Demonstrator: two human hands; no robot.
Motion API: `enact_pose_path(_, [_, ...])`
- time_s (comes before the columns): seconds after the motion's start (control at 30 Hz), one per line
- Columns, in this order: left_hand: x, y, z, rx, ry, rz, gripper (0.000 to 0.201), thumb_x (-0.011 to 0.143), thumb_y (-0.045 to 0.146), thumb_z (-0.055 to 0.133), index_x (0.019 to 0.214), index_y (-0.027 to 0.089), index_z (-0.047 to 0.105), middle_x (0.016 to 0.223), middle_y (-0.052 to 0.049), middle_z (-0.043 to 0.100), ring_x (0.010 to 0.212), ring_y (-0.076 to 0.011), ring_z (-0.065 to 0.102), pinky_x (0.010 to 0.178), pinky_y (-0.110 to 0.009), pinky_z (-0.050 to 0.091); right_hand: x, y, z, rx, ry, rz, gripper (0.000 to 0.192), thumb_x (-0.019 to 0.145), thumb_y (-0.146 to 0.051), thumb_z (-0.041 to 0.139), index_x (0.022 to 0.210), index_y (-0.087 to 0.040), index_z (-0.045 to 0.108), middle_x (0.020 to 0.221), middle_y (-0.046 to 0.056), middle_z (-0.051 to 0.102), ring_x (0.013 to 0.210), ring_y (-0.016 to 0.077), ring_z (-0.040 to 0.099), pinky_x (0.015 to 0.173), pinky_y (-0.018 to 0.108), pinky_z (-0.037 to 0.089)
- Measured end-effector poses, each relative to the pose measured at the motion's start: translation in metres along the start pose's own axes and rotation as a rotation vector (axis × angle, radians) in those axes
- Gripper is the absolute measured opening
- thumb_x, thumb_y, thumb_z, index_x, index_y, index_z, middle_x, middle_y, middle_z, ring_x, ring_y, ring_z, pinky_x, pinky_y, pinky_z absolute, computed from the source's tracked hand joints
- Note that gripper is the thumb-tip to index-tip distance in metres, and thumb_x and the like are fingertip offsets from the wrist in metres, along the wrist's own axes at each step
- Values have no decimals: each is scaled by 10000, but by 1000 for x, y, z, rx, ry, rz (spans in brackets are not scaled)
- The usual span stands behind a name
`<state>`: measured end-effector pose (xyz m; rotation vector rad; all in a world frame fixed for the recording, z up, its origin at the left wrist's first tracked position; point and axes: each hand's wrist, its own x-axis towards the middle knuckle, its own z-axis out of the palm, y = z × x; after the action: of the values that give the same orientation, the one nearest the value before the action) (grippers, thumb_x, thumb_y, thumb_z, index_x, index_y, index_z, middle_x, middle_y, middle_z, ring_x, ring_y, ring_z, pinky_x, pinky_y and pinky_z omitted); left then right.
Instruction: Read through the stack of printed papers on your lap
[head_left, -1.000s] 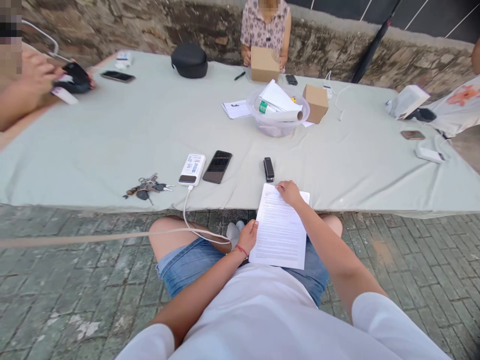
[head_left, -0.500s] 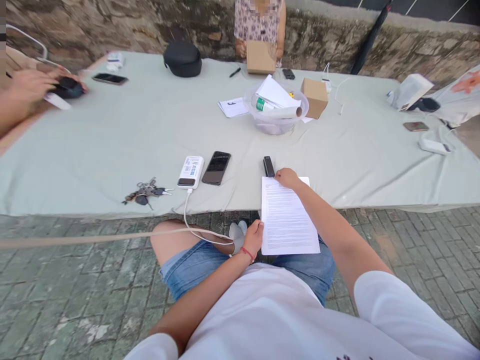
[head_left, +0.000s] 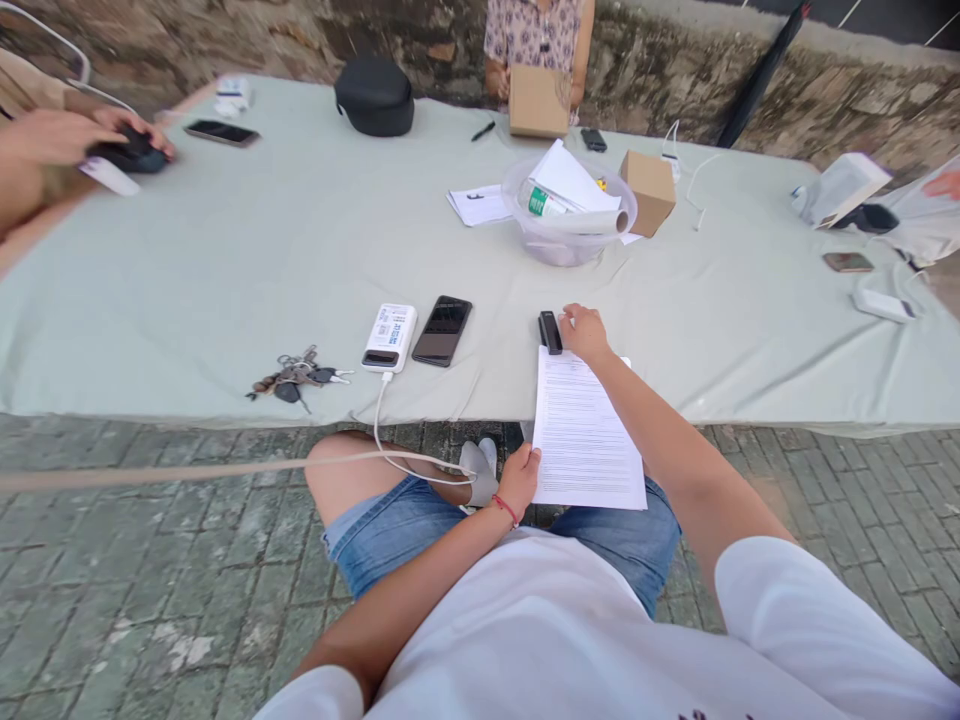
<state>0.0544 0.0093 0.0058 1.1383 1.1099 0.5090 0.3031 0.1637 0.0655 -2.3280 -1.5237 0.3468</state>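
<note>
Head view: a seated person holds a printed sheet (head_left: 585,430) half on the cloth-covered worktop (head_left: 225,270), half over the lap. The left hand (head_left: 517,480) pinches the sheet's lower left edge; the right hand (head_left: 583,332), fingers loosely curled, rests at the sheet's top edge, touching a small black stapler (head_left: 550,331). To do this well, it seems wise to keep the left pinch firm so the paper stays flat and square while the right hand closes on the stapler. To the left lie a black smartphone (head_left: 442,330), a white power bank (head_left: 389,338) with a cable, and a bunch of keys (head_left: 296,375). Further back stands a clear plastic bowl (head_left: 568,240) of papers. The sheet's text and the power bank's label are too small to read. Across the worktop another person holds a cardboard box (head_left: 538,101).
</note>
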Motion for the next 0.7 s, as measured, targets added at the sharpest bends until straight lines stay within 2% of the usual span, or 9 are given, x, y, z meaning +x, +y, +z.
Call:
enact_pose_path(0.13, [2, -4, -1, 39, -3, 22, 339, 922, 421, 578, 663, 224, 482, 687, 8, 584, 704, -175, 529, 694, -305, 409, 27, -19, 11, -11, -23, -122, 529, 1017, -327, 407, 1489, -95, 469, 1500, 189, 549, 1420, 343, 426, 1162, 502, 379])
enact_pose_path(0.27, [3, -11, -2, 68, -12, 30, 357, 933, 450, 540, 665, 232, 452, 677, 3, 549, 698, -181, 511, 687, -316, 393, 43, -32, 28, -67, -142, -143, 520, 1002, -307, 440, 1485, -119, 472, 1577, 180, 474, 1494, 337, 366, 1231, 549, 279])
enact_pose_path(0.4, [3, -16, -3, 44, -46, 14, 345, 911, 485, 566, 681, 240, 489, 706, -14, 591, 721, -198, 537, 720, -333, 424, 39, -33, 42, -47, -132, -57, 422, 1012, -250, 360, 1364, -172, 579, 1523, 146, 540, 1461, 303, 426, 1222, 554, 300])
enact_pose_path(0.57, [6, -22, -6, 47, -87, 5, 330, 916, 516, 558, 735, 241, 582, 750, -47, 657, 795, -243, 611, 790, -385, 495, 27, -30, 45, -41, -55, -66, 411, 1018, -216, 311, 1272, -197, 634, 1470, 113, 595, 1523, 273, 337, 1248, 612, 203])
enact_pose_path(0.7, [9, -25, -8, 51, -116, 18, 350, 907, 558, 553, 782, 238, 622, 762, -53, 679, 857, -261, 648, 877, -424, 521, 24, -31, 47, -73, -16, -62, 392, 1010, -200, 339, 1250, -199, 649, 1431, 107, 626, 1525, 254, 331, 1261, 584, 166])
